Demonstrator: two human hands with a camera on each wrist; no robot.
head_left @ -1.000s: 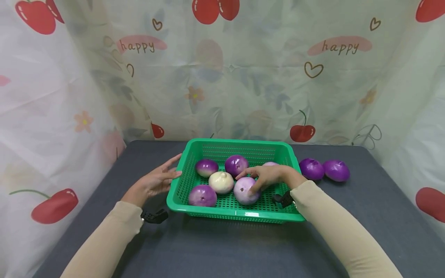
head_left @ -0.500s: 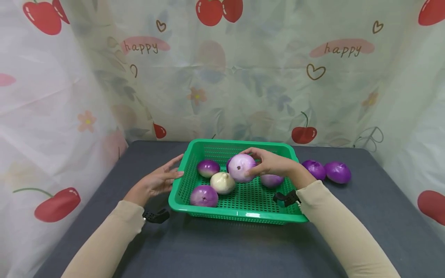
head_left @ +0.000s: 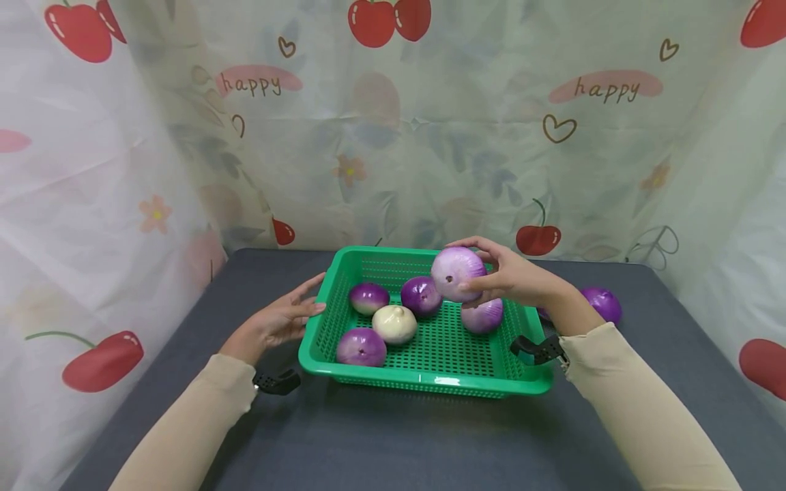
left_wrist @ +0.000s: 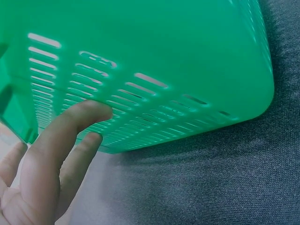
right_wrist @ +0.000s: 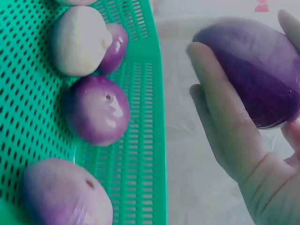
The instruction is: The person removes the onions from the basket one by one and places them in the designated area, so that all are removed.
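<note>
In the head view, my right hand (head_left: 506, 276) grips a pale purple onion (head_left: 458, 274), raised over the far right part of a green slotted basket (head_left: 424, 390). The right wrist view shows fingers and thumb spread around that onion (right_wrist: 258, 70), beyond the basket's rim. My left hand (head_left: 279, 319) touches the basket's left side with extended, slightly bent fingers; in the left wrist view, fingertips (left_wrist: 98, 110) lie close to its outer wall. Inside the basket sit a white onion (head_left: 395, 324) and several purple onions, among them one (head_left: 482, 316) just below the raised onion.
Right of the basket, a purple onion (head_left: 602, 305) lies on the dark grey table (head_left: 393, 443); another beside it is mostly hidden by my right forearm. A printed curtain (head_left: 417, 170) surrounds the table at the back and sides.
My right hand has lifted the pale purple onion from the basket floor, then moved it up and to the right. The left hand has stayed at the basket's left side.
</note>
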